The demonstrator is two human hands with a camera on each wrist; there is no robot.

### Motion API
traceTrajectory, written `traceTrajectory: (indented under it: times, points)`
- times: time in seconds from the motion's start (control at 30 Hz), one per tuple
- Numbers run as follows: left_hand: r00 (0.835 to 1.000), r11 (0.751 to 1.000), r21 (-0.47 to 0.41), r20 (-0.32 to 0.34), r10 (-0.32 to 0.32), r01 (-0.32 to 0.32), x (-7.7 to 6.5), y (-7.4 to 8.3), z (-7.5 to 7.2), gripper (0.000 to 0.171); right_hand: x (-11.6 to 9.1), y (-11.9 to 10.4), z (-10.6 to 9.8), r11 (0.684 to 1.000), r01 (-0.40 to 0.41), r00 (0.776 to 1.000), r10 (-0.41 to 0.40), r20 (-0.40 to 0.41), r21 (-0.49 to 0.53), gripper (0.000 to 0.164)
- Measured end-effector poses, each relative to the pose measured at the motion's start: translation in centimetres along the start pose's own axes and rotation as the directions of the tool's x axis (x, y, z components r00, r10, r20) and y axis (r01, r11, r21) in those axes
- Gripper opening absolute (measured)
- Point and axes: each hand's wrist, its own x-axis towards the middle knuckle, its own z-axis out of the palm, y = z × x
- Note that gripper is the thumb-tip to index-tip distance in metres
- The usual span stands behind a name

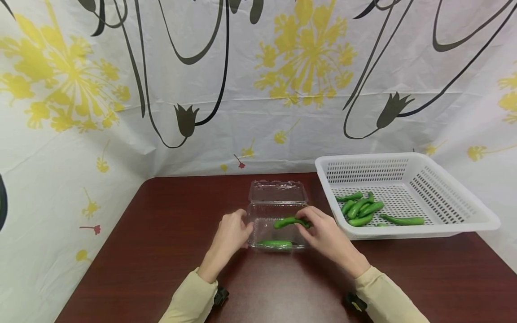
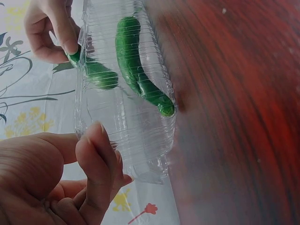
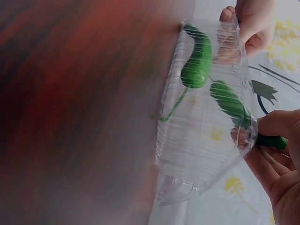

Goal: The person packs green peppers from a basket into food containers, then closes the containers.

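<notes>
A clear plastic clamshell box (image 1: 262, 229) stands on the table with its lid (image 1: 278, 193) folded back on the far side. One green chili pepper (image 1: 275, 244) lies inside, along the near wall. At the box's left side, my left hand (image 1: 231, 233) holds the rim between thumb and fingers. My right hand (image 1: 325, 231) pinches a second green pepper (image 1: 286, 221) by one end, over the right part of the box. Its other end slants down inside the walls, as the right wrist view shows through the ribbed plastic.
To the right stands a white perforated basket (image 1: 464, 193) with several green peppers (image 1: 361, 209) heaped at its left and a single pepper (image 1: 404, 220) near the front. A dark red wooden table (image 1: 169, 251) carries everything. Behind it hangs a patterned white cloth (image 1: 242, 112).
</notes>
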Motion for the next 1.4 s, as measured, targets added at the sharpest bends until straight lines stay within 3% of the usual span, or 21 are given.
traceTrajectory:
  times: [0.8, 1.4]
  points:
    - [1.000, 1.000, 0.008, -0.017, 0.019, -0.018, -0.03, 0.04, -0.05, 0.034, -0.19, -0.03, 0.88, 0.998, 0.061, 0.994, -0.060, 0.090, -0.012, 0.024]
    - [1.000, 1.000, 0.010, -0.014, 0.019, -0.019, -0.11, 0.03, -0.05, 0.034, -0.35, -0.36, 0.70, 0.999, 0.037, 0.969, -0.034, 0.244, -0.010, 0.031]
